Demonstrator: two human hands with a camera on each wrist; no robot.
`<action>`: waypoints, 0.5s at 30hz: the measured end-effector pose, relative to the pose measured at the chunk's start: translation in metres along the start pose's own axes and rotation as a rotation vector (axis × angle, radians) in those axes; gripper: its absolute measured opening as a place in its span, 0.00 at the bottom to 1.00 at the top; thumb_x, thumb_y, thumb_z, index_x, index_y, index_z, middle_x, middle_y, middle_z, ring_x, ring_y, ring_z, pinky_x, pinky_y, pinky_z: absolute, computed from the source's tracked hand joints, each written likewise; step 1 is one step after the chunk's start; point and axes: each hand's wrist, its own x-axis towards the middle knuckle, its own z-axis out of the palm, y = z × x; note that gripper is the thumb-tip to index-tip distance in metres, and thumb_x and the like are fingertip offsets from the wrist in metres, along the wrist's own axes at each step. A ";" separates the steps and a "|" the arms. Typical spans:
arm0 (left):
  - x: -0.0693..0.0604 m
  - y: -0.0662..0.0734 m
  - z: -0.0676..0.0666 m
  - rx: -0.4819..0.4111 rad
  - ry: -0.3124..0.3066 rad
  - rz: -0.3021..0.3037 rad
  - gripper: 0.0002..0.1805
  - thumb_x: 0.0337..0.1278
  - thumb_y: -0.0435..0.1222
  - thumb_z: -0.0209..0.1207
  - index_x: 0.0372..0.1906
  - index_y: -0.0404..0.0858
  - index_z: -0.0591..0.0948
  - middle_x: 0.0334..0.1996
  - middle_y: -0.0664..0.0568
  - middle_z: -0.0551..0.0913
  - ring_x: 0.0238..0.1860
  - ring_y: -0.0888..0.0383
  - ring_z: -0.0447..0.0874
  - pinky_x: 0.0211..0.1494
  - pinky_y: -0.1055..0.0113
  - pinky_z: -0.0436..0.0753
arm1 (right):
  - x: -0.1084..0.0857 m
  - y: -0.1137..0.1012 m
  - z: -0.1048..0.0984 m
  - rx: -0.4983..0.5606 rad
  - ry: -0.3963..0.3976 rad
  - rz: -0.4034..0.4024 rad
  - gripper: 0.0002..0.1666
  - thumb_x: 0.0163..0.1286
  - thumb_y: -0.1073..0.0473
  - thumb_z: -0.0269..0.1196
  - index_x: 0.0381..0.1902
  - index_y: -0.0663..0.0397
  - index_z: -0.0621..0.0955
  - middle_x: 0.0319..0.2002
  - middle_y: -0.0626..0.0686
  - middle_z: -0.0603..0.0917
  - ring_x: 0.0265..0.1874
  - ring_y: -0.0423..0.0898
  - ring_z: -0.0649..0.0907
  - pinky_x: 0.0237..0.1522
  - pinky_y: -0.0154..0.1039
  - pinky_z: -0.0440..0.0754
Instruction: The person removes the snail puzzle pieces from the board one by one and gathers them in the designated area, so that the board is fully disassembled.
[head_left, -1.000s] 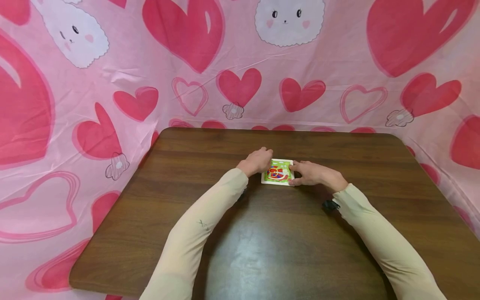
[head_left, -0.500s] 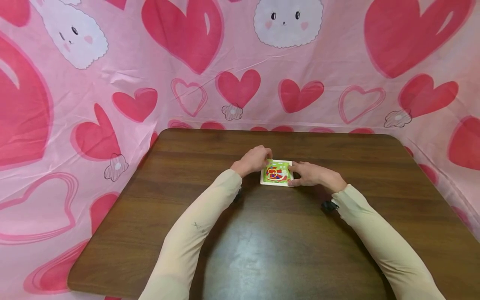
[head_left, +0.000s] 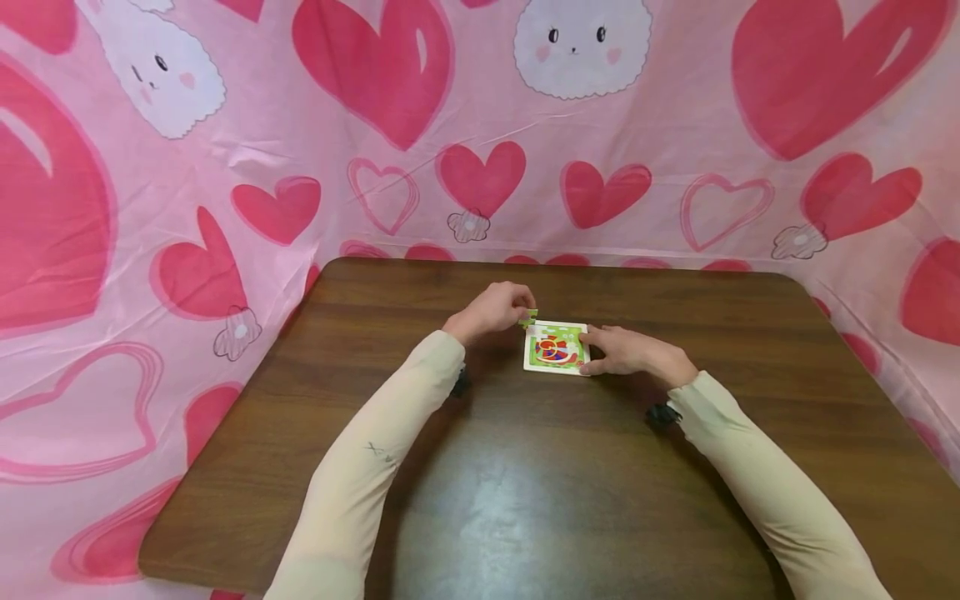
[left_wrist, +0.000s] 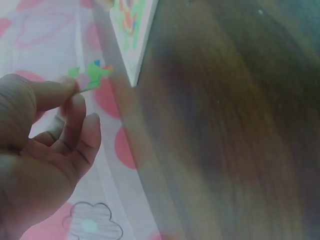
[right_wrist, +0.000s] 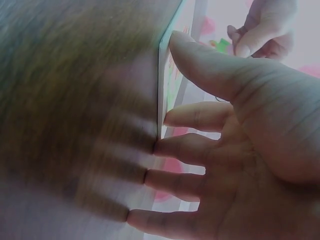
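A square jigsaw puzzle [head_left: 557, 348] in a white frame lies flat on the table, showing a red, blue and yellow design on green. At its upper left, a pale patch shows in the picture. Just beyond that corner my left hand [head_left: 501, 307] pinches a small green puzzle piece [left_wrist: 91, 76] between thumb and forefinger, lifted off the board; the other fingers curl loosely. My right hand [head_left: 624, 348] rests at the puzzle's right side. Its thumb [right_wrist: 200, 62] lies on the frame, the forefinger touches the edge, and the remaining straight fingers rest on the table.
The brown wooden table [head_left: 540, 483] extends around the puzzle on all sides. A pink cloth [head_left: 420, 200] with hearts and white faces hangs behind it and along both sides. Dark wrist straps show under both sleeves.
My left hand has drawn up and left from the puzzle's upper left corner, taking the green piece out with it. A pale patch now shows there. The right hand stays put.
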 end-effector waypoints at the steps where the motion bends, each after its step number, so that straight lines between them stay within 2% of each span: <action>1: -0.001 -0.001 -0.002 -0.027 0.003 -0.002 0.09 0.64 0.35 0.59 0.47 0.41 0.83 0.41 0.50 0.87 0.40 0.57 0.81 0.49 0.63 0.80 | 0.000 0.000 0.000 -0.002 0.002 -0.003 0.45 0.69 0.41 0.61 0.73 0.61 0.63 0.75 0.69 0.55 0.72 0.72 0.57 0.69 0.66 0.59; 4: -0.003 -0.006 -0.008 -0.078 0.019 -0.007 0.08 0.64 0.35 0.59 0.45 0.41 0.83 0.39 0.50 0.87 0.38 0.58 0.82 0.46 0.65 0.79 | 0.000 0.001 0.000 0.003 0.006 -0.007 0.44 0.69 0.41 0.61 0.73 0.61 0.63 0.75 0.69 0.55 0.73 0.71 0.57 0.69 0.65 0.58; 10: -0.008 -0.016 -0.016 -0.098 0.040 -0.033 0.07 0.63 0.34 0.60 0.44 0.40 0.83 0.38 0.49 0.88 0.35 0.58 0.81 0.41 0.67 0.78 | 0.000 0.002 0.001 0.014 0.004 -0.009 0.45 0.68 0.41 0.61 0.73 0.60 0.63 0.75 0.69 0.55 0.73 0.71 0.56 0.70 0.65 0.57; 15: -0.011 -0.024 -0.019 -0.116 0.029 -0.075 0.07 0.63 0.35 0.61 0.44 0.41 0.84 0.39 0.50 0.88 0.37 0.57 0.80 0.42 0.66 0.78 | 0.001 0.004 0.002 0.018 0.009 -0.006 0.46 0.68 0.41 0.62 0.74 0.59 0.62 0.76 0.68 0.53 0.73 0.69 0.56 0.70 0.65 0.57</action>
